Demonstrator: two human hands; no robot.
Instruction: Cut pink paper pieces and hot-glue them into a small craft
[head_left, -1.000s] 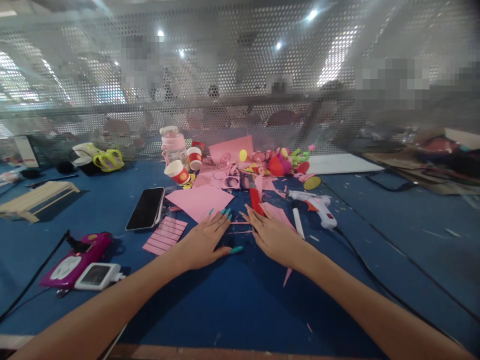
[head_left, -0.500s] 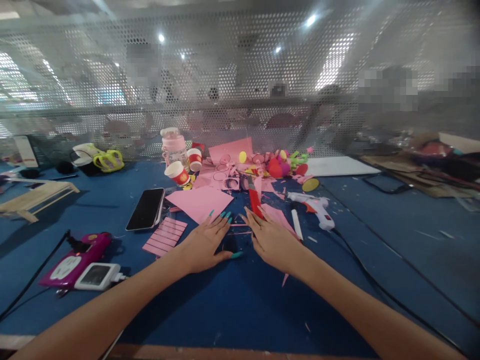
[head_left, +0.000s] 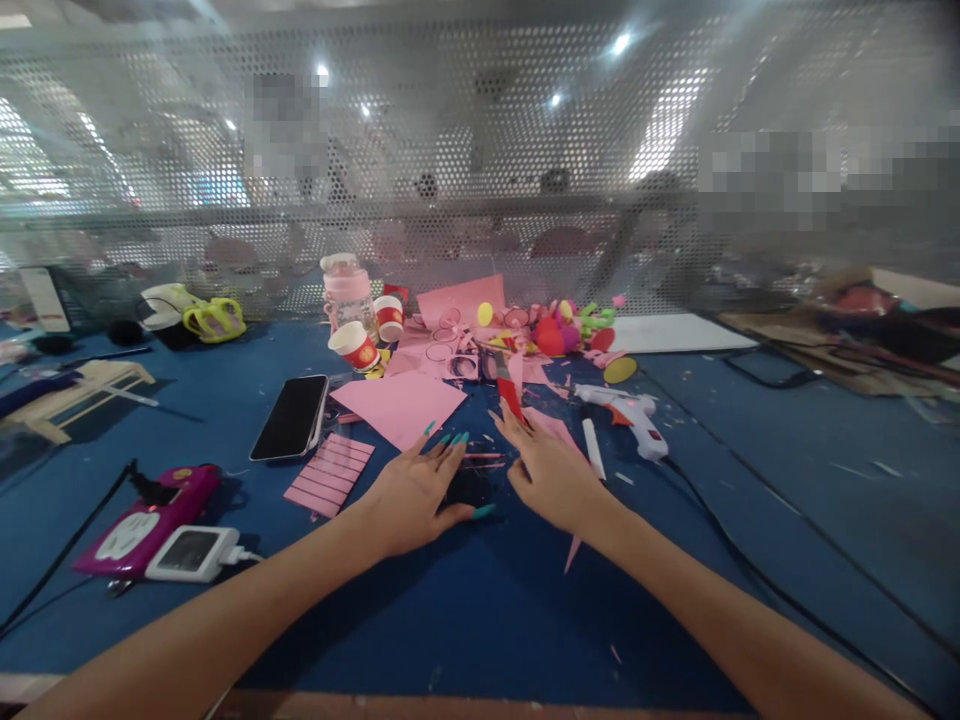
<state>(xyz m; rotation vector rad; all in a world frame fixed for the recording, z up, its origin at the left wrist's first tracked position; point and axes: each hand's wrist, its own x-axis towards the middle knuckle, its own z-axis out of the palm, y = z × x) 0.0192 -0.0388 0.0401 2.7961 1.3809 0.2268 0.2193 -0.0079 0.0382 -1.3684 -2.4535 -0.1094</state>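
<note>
My left hand (head_left: 416,492) lies palm down on the blue table, fingers spread and thumb stretched out. Its fingertips touch or sit beside thin pink paper strips (head_left: 484,460); which of the two I cannot tell. My right hand (head_left: 555,475) is low over the table with its front fingers extended, at the near end of a red utility knife (head_left: 510,388). Nothing shows in its grasp, and its lower fingers are partly hidden. A large pink paper sheet (head_left: 401,405) lies beyond my left hand. Another pink paper piece (head_left: 551,425) is partly under my right hand.
A glue gun (head_left: 637,415) with its cord and a white stick (head_left: 593,448) lie right. Left are a phone (head_left: 291,417), a lined pink card (head_left: 330,474) and a purple device (head_left: 154,525). Paper cups (head_left: 354,345), a bottle (head_left: 349,295) and craft scraps stand behind, before a perforated screen (head_left: 480,150).
My right hand has drawn slightly back and right, away from the strips, its lower fingers more bent. My left hand has shifted slightly right and stays spread beside the strips.
</note>
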